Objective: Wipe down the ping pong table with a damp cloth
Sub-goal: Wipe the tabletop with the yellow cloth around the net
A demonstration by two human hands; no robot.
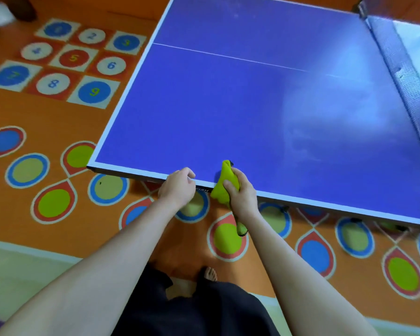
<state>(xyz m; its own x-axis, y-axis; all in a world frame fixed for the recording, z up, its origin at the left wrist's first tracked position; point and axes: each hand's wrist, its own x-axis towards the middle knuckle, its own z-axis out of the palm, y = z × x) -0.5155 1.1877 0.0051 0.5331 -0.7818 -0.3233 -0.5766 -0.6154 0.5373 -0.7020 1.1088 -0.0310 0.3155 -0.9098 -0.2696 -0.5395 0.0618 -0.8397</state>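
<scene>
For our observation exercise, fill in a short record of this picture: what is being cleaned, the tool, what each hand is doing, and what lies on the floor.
surface: blue ping pong table, white edge lines, pale glare toward the net side
tool: yellow-green cloth, bunched, at the table's near edge
right hand: grip closed round the cloth
left hand: fingers curled, at the near edge beside the cloth, holding nothing visible
floor: orange play mat with numbered circles and coloured drop shapes

An orange play mat (58, 112) (numbered circles, coloured teardrops) covers the floor.
</scene>
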